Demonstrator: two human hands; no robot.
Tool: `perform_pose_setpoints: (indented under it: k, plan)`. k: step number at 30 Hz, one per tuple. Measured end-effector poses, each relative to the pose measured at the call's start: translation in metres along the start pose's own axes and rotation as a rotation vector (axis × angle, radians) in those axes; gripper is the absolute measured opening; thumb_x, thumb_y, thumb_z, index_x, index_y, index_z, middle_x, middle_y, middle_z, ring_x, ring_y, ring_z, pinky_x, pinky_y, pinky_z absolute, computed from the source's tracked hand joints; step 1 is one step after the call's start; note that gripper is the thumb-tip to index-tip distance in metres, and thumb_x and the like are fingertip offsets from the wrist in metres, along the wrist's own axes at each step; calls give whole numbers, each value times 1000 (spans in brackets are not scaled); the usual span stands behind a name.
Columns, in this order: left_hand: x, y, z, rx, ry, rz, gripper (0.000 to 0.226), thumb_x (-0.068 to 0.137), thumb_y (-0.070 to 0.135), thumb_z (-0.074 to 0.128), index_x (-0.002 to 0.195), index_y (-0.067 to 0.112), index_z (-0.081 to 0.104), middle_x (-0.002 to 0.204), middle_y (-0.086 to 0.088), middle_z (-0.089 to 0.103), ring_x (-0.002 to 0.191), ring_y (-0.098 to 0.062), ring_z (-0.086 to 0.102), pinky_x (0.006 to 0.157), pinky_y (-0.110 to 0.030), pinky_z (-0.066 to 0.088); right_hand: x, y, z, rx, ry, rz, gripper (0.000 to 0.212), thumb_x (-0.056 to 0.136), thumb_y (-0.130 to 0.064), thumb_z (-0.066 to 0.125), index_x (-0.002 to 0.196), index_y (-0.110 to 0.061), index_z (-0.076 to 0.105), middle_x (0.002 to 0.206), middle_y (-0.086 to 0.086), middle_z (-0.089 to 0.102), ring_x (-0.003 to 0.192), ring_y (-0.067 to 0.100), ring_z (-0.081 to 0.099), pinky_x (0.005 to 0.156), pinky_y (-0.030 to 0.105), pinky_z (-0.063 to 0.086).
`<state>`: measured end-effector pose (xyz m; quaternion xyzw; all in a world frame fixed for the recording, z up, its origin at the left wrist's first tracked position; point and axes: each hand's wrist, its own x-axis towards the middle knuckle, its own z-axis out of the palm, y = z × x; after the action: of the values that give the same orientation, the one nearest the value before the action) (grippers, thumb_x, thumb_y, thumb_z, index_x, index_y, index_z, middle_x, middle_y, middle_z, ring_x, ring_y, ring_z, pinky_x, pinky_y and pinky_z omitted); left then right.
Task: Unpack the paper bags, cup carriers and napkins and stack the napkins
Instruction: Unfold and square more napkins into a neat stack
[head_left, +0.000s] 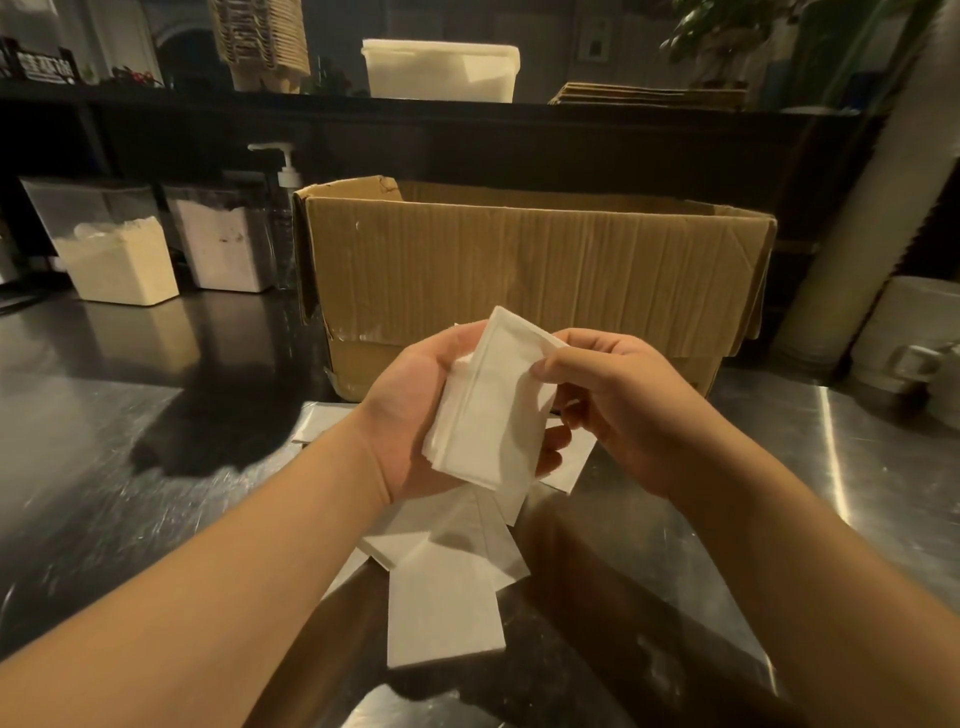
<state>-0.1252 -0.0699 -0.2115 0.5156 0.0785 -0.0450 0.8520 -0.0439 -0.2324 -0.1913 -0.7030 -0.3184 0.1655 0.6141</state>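
— Napkins first: where are they sitting?

— A small stack of white folded paper napkins (483, 410) is lying in the left hand (415, 415), whose fingers are curling up around it from beneath. The right hand (618, 405) is pinching the stack's upper right edge between thumb and fingers. Both hands are hovering together above the shiny steel counter (130, 415), in front of the open brown cardboard box (519, 260).

— And the others?

— More loose white napkins (441, 582) are lying scattered and overlapping on the counter under the hands, toward its near edge.

— Anything along the back?

— Two clear plastic tubs of pale powder (119, 249) are standing at the far left beside a pump bottle (283, 208). A white lidded container (441, 70) is resting on the dark shelf behind.
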Motion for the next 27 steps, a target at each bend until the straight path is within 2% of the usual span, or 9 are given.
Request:
perform_pose_setpoints:
  k: [2, 5, 9, 13, 17, 20, 22, 24, 27]
  plan:
    - [1, -1, 1, -37, -23, -5, 59, 91, 65, 52, 117, 19, 79, 112, -15, 74, 95, -35, 70, 95, -51, 53, 1, 2, 1, -4, 41, 34, 9, 89, -6, 65, 91, -3, 73, 79, 5, 69, 70, 18, 59, 76, 41, 43]
    - [0, -1, 3, -59, -36, -4, 66, 84, 72, 56, 119, 20, 79, 113, -14, 73, 99, -33, 67, 95, -50, 52, 1, 4, 4, -34, 61, 41, 6, 90, -9, 66, 91, -9, 72, 72, -5, 72, 61, 8, 62, 73, 36, 47]
    - [-5, 0, 6, -53, -50, -33, 51, 81, 58, 65, 102, 16, 84, 103, -15, 72, 91, -30, 65, 88, -46, 52, 1, 6, 8, -119, 111, 9, 12, 90, -15, 68, 102, -18, 69, 94, 0, 75, 79, 14, 68, 61, 18, 52]
    - [-5, 0, 7, -100, -36, -37, 56, 78, 61, 66, 113, 18, 76, 103, -14, 70, 101, -32, 61, 89, -46, 51, 1, 9, 11, -182, 108, -27, 25, 93, -18, 69, 114, -29, 64, 106, -7, 70, 97, 14, 69, 78, 27, 60]
    - [-7, 1, 7, -96, -93, -51, 47, 81, 57, 69, 103, 18, 83, 122, -13, 61, 116, -32, 51, 94, -46, 50, 0, 10, 12, -202, 73, -43, 25, 96, -19, 65, 120, -28, 65, 106, -7, 70, 94, 14, 69, 72, 24, 58]
    - [-7, 2, 8, -78, -44, -64, 40, 80, 47, 69, 100, 15, 84, 111, -14, 67, 103, -31, 62, 88, -46, 54, 1, 11, 12, -221, 97, -65, 24, 97, -21, 64, 119, -30, 65, 105, -8, 70, 93, 11, 70, 79, 28, 61]
    - [-9, 3, 9, -100, 7, -71, 46, 78, 45, 70, 112, 14, 75, 99, -15, 70, 90, -29, 65, 83, -43, 53, 2, 12, 11, -222, 152, -84, 24, 97, -23, 64, 120, -30, 62, 105, -7, 69, 92, 11, 70, 81, 30, 62]
    - [-10, 6, 9, -141, 2, -67, 52, 81, 45, 68, 123, 14, 62, 98, -15, 67, 85, -26, 61, 82, -39, 49, 2, 12, 11, -197, 198, -97, 22, 98, -24, 62, 120, -28, 58, 104, -6, 69, 92, 10, 70, 78, 26, 61]
    - [-11, 11, 4, -168, 36, -19, 53, 87, 47, 63, 127, 14, 58, 100, -13, 66, 78, -23, 59, 75, -34, 48, 3, 12, 8, -321, 239, -88, 16, 100, -19, 57, 113, -26, 60, 100, -10, 66, 88, 9, 65, 73, 25, 58]
